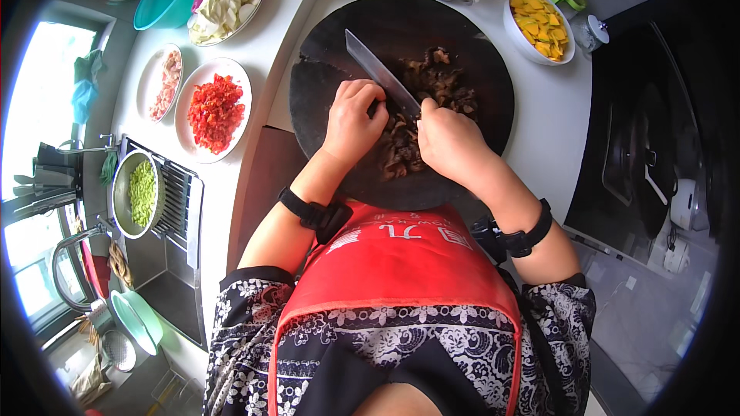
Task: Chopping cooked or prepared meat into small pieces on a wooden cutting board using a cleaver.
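Observation:
My right hand (451,141) grips the handle of a kitchen cleaver (378,66), whose blade points up and to the left across a round dark chopping board (324,92). Curled fingers of my left hand (355,121) rest close against the near side of the blade. What lies under those fingertips is hidden. Dark brown chopped pieces, perhaps soaked mushrooms (442,89), are heaped beyond the cleaver. A second pile of the same brown pieces (403,153) lies between my hands, on the near part of the board.
Left of the board stand plates of chopped red peppers (217,114), raw meat (167,85) and pale slices (225,8). A steel bowl of green pieces (141,190) sits over the sink (167,300). To the right are a bowl of yellow slices (540,23) and a black cooktop (613,104).

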The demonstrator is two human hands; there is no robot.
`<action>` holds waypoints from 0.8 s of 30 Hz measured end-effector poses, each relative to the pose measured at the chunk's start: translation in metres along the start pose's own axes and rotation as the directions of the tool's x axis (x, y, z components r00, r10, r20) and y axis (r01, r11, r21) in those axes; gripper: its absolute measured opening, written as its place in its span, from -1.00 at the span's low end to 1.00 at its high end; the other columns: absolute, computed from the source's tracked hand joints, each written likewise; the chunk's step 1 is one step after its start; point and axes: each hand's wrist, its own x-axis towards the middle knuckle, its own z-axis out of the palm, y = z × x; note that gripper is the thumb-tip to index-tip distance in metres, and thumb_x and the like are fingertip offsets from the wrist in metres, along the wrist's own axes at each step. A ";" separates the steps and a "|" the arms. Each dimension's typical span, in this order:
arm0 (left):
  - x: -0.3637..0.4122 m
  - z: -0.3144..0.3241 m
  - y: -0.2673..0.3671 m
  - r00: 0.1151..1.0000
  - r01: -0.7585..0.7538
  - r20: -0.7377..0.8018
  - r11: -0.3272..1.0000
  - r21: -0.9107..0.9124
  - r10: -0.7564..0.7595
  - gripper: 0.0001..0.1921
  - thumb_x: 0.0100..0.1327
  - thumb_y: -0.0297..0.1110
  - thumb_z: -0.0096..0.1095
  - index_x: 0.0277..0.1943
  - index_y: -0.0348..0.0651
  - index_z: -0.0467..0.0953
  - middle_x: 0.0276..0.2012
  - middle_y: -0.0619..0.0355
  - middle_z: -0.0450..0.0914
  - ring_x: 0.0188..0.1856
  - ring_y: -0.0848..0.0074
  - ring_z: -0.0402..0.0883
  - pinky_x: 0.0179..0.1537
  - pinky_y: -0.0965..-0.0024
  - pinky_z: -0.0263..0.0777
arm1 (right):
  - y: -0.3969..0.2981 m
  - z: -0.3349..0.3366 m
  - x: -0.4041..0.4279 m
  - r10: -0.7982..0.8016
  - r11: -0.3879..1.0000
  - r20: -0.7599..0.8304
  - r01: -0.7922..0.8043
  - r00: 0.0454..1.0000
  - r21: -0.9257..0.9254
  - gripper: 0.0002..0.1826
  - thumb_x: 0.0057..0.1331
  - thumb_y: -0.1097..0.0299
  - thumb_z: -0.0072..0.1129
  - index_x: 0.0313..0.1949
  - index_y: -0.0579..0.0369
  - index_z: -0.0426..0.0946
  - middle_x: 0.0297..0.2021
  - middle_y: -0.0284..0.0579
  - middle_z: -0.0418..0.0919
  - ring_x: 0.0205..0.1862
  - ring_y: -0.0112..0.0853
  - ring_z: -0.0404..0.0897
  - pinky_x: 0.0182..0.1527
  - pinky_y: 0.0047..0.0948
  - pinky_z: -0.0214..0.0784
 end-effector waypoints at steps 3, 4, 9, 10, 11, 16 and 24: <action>0.001 0.001 0.001 0.999 -0.006 0.036 1.000 0.002 0.006 -0.87 -0.07 -0.58 0.22 -0.39 -0.22 0.49 -0.33 0.07 0.57 -0.21 0.20 0.52 -0.13 0.28 0.43 | -0.007 0.010 0.012 0.030 0.999 -0.004 -0.030 1.000 -0.026 -0.87 0.21 0.45 -0.04 -0.31 0.27 0.31 -0.53 0.18 0.56 -0.40 0.03 0.61 -0.32 -0.09 0.48; 0.001 0.000 0.001 0.999 -0.010 0.035 1.000 0.003 0.009 -0.87 -0.07 -0.58 0.22 -0.39 -0.22 0.49 -0.33 0.07 0.57 -0.21 0.20 0.52 -0.13 0.28 0.43 | -0.010 0.014 0.013 0.019 1.000 -0.010 -0.019 1.000 -0.015 -0.85 0.19 0.46 -0.01 -0.29 0.28 0.32 -0.51 0.20 0.57 -0.38 0.01 0.62 -0.31 -0.10 0.49; -0.001 -0.002 0.000 0.999 -0.020 0.047 1.000 -0.008 0.020 -0.90 -0.07 -0.55 0.23 -0.42 -0.24 0.50 -0.37 0.06 0.56 -0.25 0.17 0.51 -0.15 0.25 0.42 | 0.014 0.027 0.014 0.034 0.977 -0.159 0.001 0.987 0.214 -0.84 0.18 0.42 0.04 -0.33 0.28 0.36 -0.49 0.23 0.55 -0.36 0.08 0.59 -0.28 -0.07 0.45; -0.002 -0.004 -0.002 0.999 -0.024 0.042 1.000 -0.008 0.024 -0.90 -0.07 -0.55 0.23 -0.42 -0.24 0.50 -0.37 0.06 0.56 -0.25 0.17 0.51 -0.15 0.25 0.42 | 0.018 0.024 0.012 0.116 0.929 -0.042 -0.093 0.992 0.358 -0.80 0.23 0.37 0.04 -0.34 0.29 0.35 -0.51 0.27 0.52 -0.37 0.14 0.54 -0.29 -0.03 0.40; -0.003 -0.007 -0.004 0.996 -0.039 0.079 0.999 -0.013 0.040 -0.87 -0.05 -0.49 0.27 -0.38 -0.24 0.51 -0.32 0.06 0.56 -0.20 0.17 0.50 -0.10 0.24 0.40 | 0.020 0.018 0.008 0.113 0.931 -0.046 -0.090 0.993 0.355 -0.80 0.23 0.37 0.04 -0.34 0.29 0.35 -0.51 0.27 0.52 -0.37 0.14 0.54 -0.29 -0.03 0.40; -0.022 -0.030 0.015 0.985 0.117 0.130 0.993 -0.005 -0.115 -0.57 -0.07 -0.20 0.44 -0.15 -0.19 0.49 -0.03 0.00 0.41 0.05 0.14 0.35 0.06 0.20 0.29 | 0.019 -0.014 -0.015 -0.058 0.962 -0.130 0.090 0.990 0.257 -0.82 0.25 0.37 0.01 -0.35 0.26 0.33 -0.57 0.20 0.51 -0.42 0.11 0.54 -0.35 -0.01 0.38; -0.032 -0.015 0.018 0.993 0.006 0.119 1.000 -0.029 -0.003 -0.77 -0.10 -0.54 0.28 -0.32 -0.20 0.44 -0.17 0.05 0.46 -0.10 0.17 0.41 -0.03 0.25 0.31 | 0.002 0.010 -0.005 -0.072 0.997 0.029 0.071 0.997 0.016 -0.88 0.15 0.46 -0.01 -0.34 0.24 0.35 -0.55 0.16 0.57 -0.44 0.00 0.63 -0.36 -0.12 0.49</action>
